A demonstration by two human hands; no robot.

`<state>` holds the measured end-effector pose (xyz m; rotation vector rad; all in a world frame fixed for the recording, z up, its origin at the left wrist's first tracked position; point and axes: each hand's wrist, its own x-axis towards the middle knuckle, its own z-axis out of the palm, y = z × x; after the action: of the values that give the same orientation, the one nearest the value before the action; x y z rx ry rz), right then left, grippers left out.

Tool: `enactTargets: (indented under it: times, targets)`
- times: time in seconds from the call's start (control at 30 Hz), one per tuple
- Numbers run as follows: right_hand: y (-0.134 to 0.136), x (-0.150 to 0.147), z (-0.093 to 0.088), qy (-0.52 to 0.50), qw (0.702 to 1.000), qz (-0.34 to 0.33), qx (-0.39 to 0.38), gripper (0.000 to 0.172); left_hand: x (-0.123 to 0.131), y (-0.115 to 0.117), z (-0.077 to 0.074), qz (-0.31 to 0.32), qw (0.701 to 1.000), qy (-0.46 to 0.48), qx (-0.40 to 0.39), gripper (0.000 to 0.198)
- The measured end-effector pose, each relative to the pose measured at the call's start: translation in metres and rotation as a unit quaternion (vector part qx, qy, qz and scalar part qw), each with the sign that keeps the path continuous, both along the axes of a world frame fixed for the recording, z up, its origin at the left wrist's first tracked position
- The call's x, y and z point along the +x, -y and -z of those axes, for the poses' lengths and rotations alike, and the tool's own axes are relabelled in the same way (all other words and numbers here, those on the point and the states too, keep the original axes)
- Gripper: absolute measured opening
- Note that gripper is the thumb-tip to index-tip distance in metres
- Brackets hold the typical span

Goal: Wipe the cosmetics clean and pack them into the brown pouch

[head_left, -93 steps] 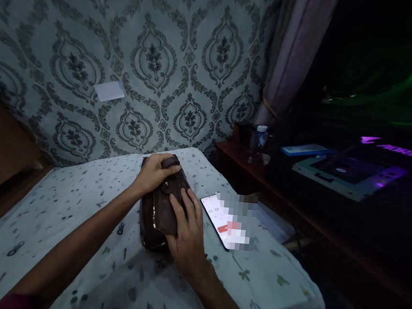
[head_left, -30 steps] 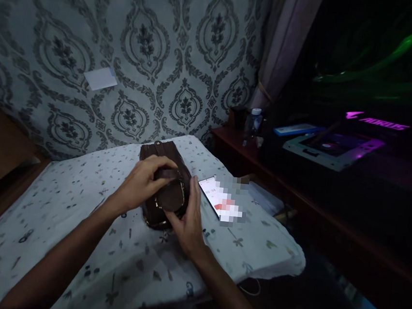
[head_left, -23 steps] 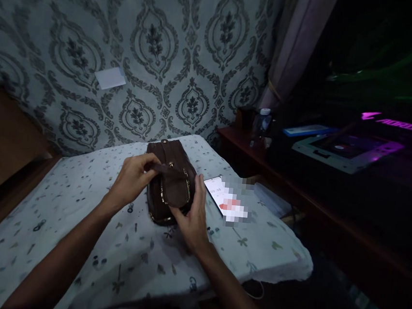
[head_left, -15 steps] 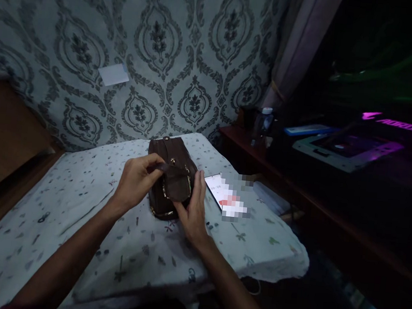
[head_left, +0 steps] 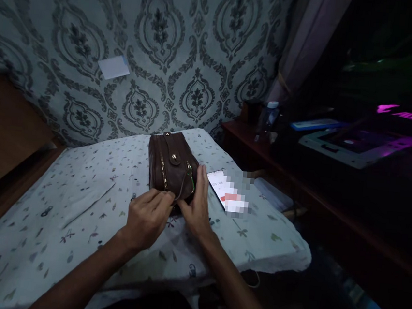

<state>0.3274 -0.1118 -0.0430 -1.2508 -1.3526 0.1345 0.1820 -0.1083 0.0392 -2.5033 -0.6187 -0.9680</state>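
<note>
A brown leather-like bag [head_left: 161,165] with gold zips and a snap strap lies on a white patterned cloth [head_left: 102,251]. My left hand [head_left: 149,217] is closed in a pinch at the bag's near end, by the lower end of a gold zip; its fingertips partly hide what they grip there, which looks like the front panel's edge. My right hand [head_left: 197,212] clasps the bag's near right corner, fingers along the side and thumb at the near end. A lit phone [head_left: 221,187], partly blurred out, rests just right of that hand.
A patterned wall [head_left: 165,48] rises behind the cloth-covered surface. To the right stand a dark red ledge [head_left: 242,133] with a clear bottle [head_left: 269,116] and a dark case with a glowing pink logo [head_left: 388,109]. A brown wooden panel [head_left: 7,130] borders the left.
My left hand has moved down toward the bag's near end. The front panel it held lifted now lies down against the bag, showing the strap's snap and the left zip. My right hand stays on the corner.
</note>
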Motion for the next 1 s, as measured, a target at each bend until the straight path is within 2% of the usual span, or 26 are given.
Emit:
enactTargets:
  times: [0.2,0.4,0.5,0.6,0.67,0.7,0.77,0.87,0.93,1.0]
  targets:
    - [0.004,0.013,0.0,-0.028,0.998,-0.048,-0.023,0.097,-0.001,-0.002,0.0,0.0,1.0,0.013,-0.021,0.018]
    - [0.014,0.024,-0.002,-0.151,0.974,-0.17,-0.018,0.077,0.0,0.001,0.006,-0.002,0.999,-0.027,-0.022,0.02]
    - [0.011,0.02,-0.003,-0.189,0.974,-0.127,-0.013,0.074,-0.002,-0.001,0.003,-0.007,0.999,-0.018,-0.03,0.019]
    - [0.009,0.012,-0.004,-0.188,0.979,-0.076,-0.008,0.074,-0.005,-0.007,-0.01,-0.008,0.988,0.038,-0.152,0.015]
    - [0.011,0.009,-0.004,-0.173,0.982,-0.076,-0.006,0.075,-0.005,-0.012,-0.02,-0.014,0.97,0.062,-0.234,0.012]
    - [0.013,0.009,-0.005,-0.166,0.983,-0.083,-0.003,0.075,-0.003,-0.013,-0.022,-0.012,0.968,0.047,-0.244,0.009]
    - [0.018,0.012,-0.006,-0.157,0.982,-0.102,0.005,0.075,0.002,-0.015,-0.023,-0.011,0.98,-0.026,-0.197,0.013]
    - [0.021,0.016,-0.007,-0.159,0.98,-0.119,0.007,0.072,0.01,-0.017,-0.016,-0.024,0.989,-0.113,-0.096,0.03]
    - [0.019,0.016,-0.008,-0.158,0.981,-0.11,0.01,0.069,0.011,-0.02,-0.014,-0.009,0.99,-0.106,-0.089,0.032]
    - [0.015,0.014,-0.008,-0.156,0.984,-0.089,0.018,0.067,0.01,-0.023,-0.017,0.028,0.989,-0.063,-0.135,0.022]
